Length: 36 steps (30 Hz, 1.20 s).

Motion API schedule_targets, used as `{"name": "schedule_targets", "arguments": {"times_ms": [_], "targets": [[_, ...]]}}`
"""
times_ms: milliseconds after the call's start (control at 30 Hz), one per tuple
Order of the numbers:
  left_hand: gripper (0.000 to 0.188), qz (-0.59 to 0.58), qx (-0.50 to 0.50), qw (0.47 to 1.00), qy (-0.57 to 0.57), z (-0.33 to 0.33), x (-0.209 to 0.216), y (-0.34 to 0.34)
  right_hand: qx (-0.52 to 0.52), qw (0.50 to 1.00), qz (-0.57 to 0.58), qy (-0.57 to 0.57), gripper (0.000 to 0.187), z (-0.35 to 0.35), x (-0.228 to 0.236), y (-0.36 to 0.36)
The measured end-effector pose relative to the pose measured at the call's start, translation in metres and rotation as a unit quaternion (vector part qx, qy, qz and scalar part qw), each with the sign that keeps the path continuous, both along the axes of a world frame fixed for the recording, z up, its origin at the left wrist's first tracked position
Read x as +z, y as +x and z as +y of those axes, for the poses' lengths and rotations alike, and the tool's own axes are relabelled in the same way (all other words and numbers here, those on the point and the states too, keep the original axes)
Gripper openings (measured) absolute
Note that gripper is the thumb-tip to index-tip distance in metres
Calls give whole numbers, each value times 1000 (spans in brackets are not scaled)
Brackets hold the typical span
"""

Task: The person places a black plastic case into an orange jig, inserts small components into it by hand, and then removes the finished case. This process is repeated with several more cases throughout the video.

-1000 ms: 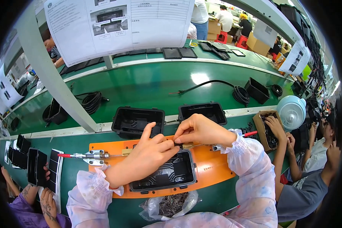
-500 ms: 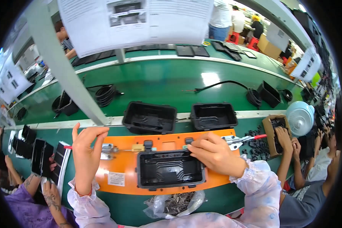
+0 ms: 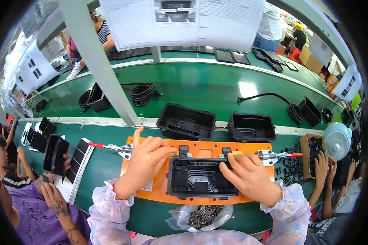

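Nearest on the green desk point(image 3: 149, 222), a clear plastic bag point(image 3: 227, 211) lies open around a heap of small metal pins point(image 3: 204, 216). Just beyond it sits an orange fixture plate point(image 3: 161, 185), with a black plastic box point(image 3: 202, 188) resting on it, open side up, right of the plate's middle. The left hand point(image 3: 148, 158) is left of the box, thumb and fingertips drawn together at a brass-coloured block point(image 3: 176, 153), one finger raised; whether they pinch the block I cannot tell. The right hand point(image 3: 251, 175) curls over the box's far right corner, fingers bent and close together near a second block; its grip, too, I cannot tell. Two small black clips point(image 3: 183, 151) stand along the far edge of the box, one near each hand. Red-handled toggle clamps point(image 3: 124, 151) are mounted at both ends of the plate. To the right, loose black parts point(image 3: 289, 163) lie beside a cardboard box point(image 3: 304, 159), where a co-worker's hand point(image 3: 322, 165) reaches in; to the left, a co-worker in a purple shirt point(image 3: 41, 212) holds a black case point(image 3: 55, 155). Farther off are two more black boxes point(image 3: 187, 120), then coiled black cables point(image 3: 143, 94)
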State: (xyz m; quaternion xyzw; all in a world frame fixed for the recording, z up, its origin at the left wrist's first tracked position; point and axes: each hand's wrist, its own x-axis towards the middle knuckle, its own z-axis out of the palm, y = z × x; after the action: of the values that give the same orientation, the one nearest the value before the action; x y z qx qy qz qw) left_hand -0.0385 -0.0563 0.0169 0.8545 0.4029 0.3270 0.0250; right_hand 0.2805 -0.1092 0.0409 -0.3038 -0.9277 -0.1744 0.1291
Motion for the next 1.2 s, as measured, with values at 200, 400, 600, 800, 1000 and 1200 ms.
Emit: {"name": "schedule_targets", "arguments": {"times_ms": [200,400,600,800,1000,1200], "targets": [[30,180,-28,977,115,-5,14,3,-18,999,49,-9,47,10,-9,-1],[49,161,-33,981,103,-9,-7,-4,-50,975,189,-107,50,6,-22,1],[48,90,-34,994,45,-11,-11,-8,-51,979,159,-121,48,12,-9,-1],[45,61,7,993,99,-15,4,-11,-84,982,168,-14,40,-10,-4,-20],[41,43,-55,993,97,-3,12,22,151,956,105,-227,20,-96,-56,-56],[34,54,-168,983,58,7,11,68,147,936,27,-320,16,-83,-78,-67]]}}
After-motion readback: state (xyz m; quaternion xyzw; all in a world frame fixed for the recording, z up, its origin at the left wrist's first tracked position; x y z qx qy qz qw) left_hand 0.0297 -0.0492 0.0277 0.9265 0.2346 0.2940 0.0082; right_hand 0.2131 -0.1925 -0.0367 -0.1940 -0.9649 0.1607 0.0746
